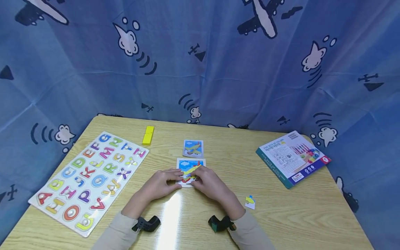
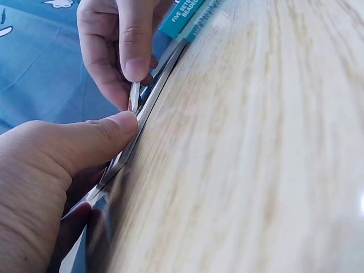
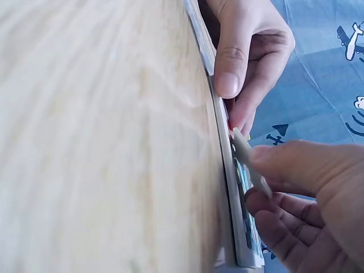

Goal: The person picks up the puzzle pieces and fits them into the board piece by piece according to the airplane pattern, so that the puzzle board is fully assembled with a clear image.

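An airplane jigsaw puzzle in a shallow white-edged tray lies flat on the table in the head view. My left hand holds the tray's left side, its thumb at the near edge and its fingers over the picture. From the other side, my right hand pinches a thin puzzle piece between thumb and fingers, tilted just above the tray. The head view shows yellow on the pieces between the hands; the fingers cover part of the picture. A loose yellow-and-white piece lies right of my right forearm.
A matching airplane picture card lies just behind the tray. At left is a white alphabet peg board, with a yellow block near its far corner. A boxed bead set lies at right. A blue curtain hangs behind the table.
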